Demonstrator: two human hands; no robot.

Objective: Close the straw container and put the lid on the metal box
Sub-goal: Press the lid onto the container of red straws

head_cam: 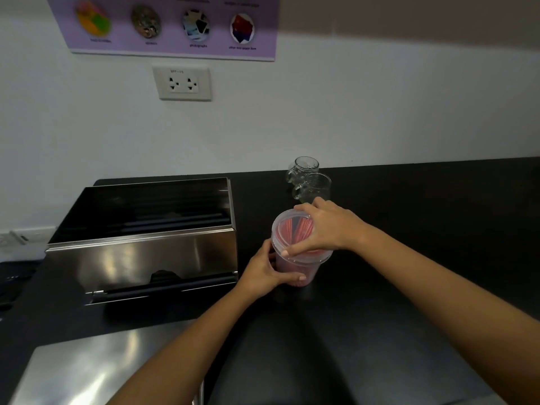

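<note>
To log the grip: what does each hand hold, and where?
Left hand grips the straw container around its lower side; right hand presses the clear lid on top.

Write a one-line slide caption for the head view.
Left hand steadies the straw container while right hand presses its clear lid on, beside the open metal box.

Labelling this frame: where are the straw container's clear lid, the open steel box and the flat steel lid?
clear plastic lid (287,229), head view, bare top.
open steel box (140,258), head view, front wall.
flat steel lid (87,366), head view, top face.
</note>
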